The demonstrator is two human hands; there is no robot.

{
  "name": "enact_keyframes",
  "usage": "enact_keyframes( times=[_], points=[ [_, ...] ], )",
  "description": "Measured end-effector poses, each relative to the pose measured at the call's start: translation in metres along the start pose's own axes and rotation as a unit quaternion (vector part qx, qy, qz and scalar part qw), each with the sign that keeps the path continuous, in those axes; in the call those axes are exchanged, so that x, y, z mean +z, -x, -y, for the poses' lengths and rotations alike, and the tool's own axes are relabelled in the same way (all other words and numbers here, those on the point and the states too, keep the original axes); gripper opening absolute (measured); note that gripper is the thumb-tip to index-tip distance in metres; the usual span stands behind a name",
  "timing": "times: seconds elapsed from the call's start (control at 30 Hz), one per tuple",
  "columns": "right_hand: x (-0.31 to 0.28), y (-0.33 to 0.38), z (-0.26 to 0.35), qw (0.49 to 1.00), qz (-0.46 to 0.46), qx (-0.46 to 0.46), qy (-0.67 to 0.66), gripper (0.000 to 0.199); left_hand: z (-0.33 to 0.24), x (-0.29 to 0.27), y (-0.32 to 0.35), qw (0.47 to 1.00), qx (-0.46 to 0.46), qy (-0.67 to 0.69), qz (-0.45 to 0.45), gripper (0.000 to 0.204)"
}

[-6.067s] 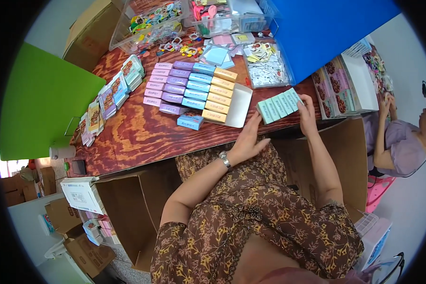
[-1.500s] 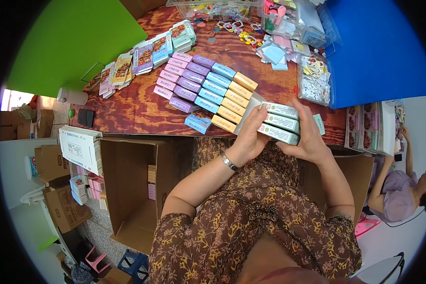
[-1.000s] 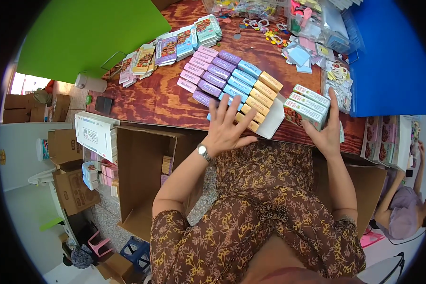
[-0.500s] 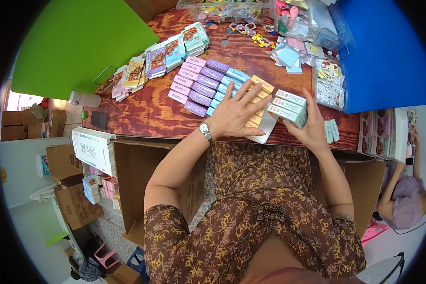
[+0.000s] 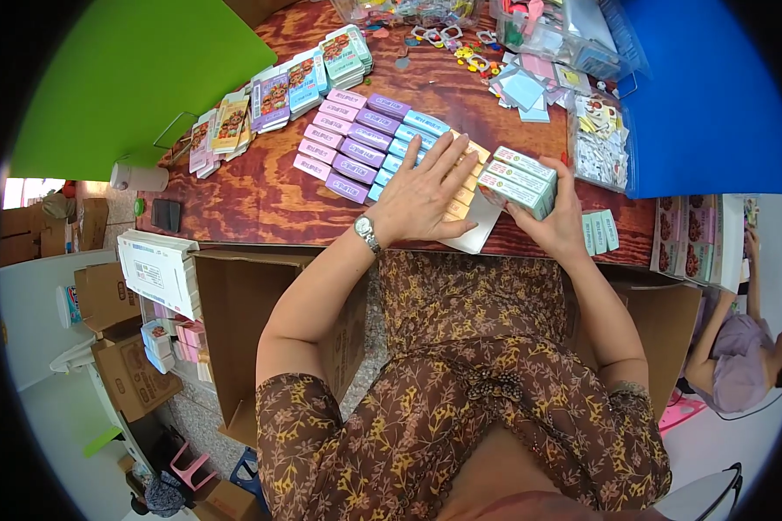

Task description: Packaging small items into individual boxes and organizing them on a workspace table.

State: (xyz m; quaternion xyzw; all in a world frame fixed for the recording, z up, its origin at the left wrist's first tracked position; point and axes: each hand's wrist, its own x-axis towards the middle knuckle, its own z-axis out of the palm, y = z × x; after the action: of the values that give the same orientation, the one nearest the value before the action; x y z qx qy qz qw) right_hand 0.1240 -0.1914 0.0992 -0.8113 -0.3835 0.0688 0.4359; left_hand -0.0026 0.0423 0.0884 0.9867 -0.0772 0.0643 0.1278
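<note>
My left hand (image 5: 426, 195) lies flat with fingers spread across the blue boxes (image 5: 427, 122) and yellow boxes (image 5: 472, 148), partly hiding both columns. Left of it stand columns of small purple boxes (image 5: 364, 153) and pink boxes (image 5: 326, 135), packed side by side. My right hand (image 5: 558, 221) is closed around a block of mint-green boxes (image 5: 521, 176), beside the yellow column. Under the near end of the yellow column, a white flat piece (image 5: 478, 234) shows at the table edge. More mint-green boxes (image 5: 596, 233) stand to the right of my right wrist.
Stacks of flat printed cartons (image 5: 304, 82) line the far left. A clear tray of stickers (image 5: 601, 143), paper squares (image 5: 526, 87) and small trinkets (image 5: 469, 56) lie beyond. A green panel (image 5: 139, 78) and a blue panel (image 5: 712, 95) flank the table (image 5: 252, 204). Another person (image 5: 738, 356) is at far right.
The whole view has shifted slightly, moving the scene up and left. More of the loose mint-green boxes beside my right wrist shows. My left hand stays spread; my right keeps its grip.
</note>
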Motion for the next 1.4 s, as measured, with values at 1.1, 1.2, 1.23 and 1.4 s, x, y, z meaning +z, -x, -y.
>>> enact_keyframes(
  times=[1.1,1.2,1.23,1.4],
  points=[
    [0.0,-0.01,-0.007,0.96,0.142,-0.164,0.179,0.066,0.001,-0.002,0.004,1.0,0.001,0.003,-0.029,0.088],
    [-0.003,-0.012,-0.002,0.952,0.177,-0.146,0.202,0.067,0.0,-0.002,0.004,1.0,0.0,0.0,-0.031,0.088],
    [-0.003,-0.012,0.001,0.952,0.178,-0.144,0.201,0.067,0.0,-0.003,0.004,0.999,0.0,-0.002,-0.034,0.088],
    [-0.001,-0.019,0.009,0.936,0.208,-0.132,0.251,0.068,0.0,-0.003,0.004,1.0,0.002,-0.002,-0.031,0.088]
  ],
)
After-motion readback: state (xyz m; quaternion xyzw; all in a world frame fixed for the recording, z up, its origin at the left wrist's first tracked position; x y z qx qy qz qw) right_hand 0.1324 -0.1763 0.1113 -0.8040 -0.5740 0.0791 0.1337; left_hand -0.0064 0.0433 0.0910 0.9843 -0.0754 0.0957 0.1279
